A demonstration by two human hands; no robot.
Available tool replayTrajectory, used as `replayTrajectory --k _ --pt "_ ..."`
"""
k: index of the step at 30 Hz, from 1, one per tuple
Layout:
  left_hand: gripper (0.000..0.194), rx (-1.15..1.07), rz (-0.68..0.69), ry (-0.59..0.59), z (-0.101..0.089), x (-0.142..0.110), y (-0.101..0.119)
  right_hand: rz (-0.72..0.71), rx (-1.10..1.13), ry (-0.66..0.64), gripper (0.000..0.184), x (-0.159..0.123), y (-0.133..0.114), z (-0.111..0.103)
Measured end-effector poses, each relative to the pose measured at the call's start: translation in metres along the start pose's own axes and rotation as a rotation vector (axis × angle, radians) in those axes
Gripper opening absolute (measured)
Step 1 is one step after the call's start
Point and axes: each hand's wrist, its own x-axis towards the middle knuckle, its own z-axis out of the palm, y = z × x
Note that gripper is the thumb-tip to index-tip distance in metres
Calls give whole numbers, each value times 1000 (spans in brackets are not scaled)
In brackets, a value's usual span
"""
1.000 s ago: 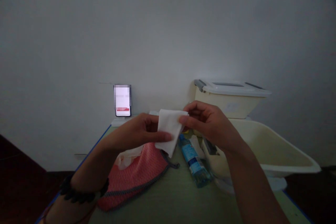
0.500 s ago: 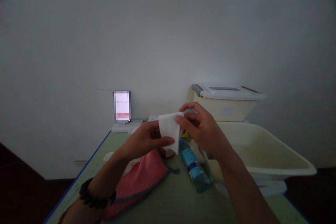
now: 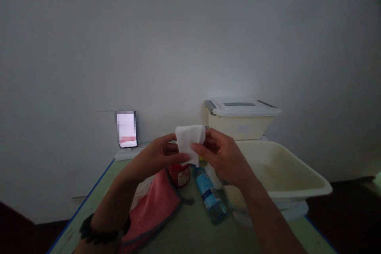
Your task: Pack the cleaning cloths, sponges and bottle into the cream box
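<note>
A white folded tissue (image 3: 188,140) is held up between both hands above the green table (image 3: 190,232). My left hand (image 3: 156,155) pinches its left side with thumb and fingers closed. My right hand (image 3: 222,154) grips its right edge, fingers curled. Below the hands lie a pink cloth with a grey hem (image 3: 154,206), a red cup (image 3: 179,174) and a blue plastic bottle (image 3: 209,197) on its side.
A large cream tub (image 3: 285,176) stands at the right with a lidded cream box (image 3: 241,119) behind it. A lit phone (image 3: 126,130) leans against the white wall at the back left. The table's blue left edge (image 3: 86,202) runs diagonally.
Both hands have drawn closer together on the tissue, which looks more folded and narrower. The view has shifted so everything sits further left and lower, and the red cup now shows.
</note>
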Motion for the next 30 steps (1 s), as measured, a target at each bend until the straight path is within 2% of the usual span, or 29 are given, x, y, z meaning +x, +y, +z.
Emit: replayTrajectory --k 2,5,10,12,15,18,20,25,27,30 --pt "38 31 8 -40 0 5 8 5 77 33 26 4 -7 -6" --pt "37 80 41 8 7 13 11 44 153 48 34 5 -11 -18" --pt "35 132 84 13 37 38 -1 93 176 -42 28 1 -3 -53" --pt "34 142 97 -6 52 53 -6 113 129 -26 26 -1 -2 -71" --pt "36 156 121 -51 74 76 -10 161 14 19 26 -5 -2 -100" --pt "33 259 139 -147 89 93 -14 205 -132 -22 24 -10 2 -129" --pt "27 415 136 -173 94 99 -16 244 -269 -76 23 -12 8 -146" --pt "17 729 231 -28 97 108 -23 383 -821 -192 33 -17 33 -177" --pt "17 782 239 7 97 111 -26 435 -926 -238 36 -17 39 -184" --pt "16 835 229 -7 99 113 -31 516 -1012 -358 35 -13 39 -188"
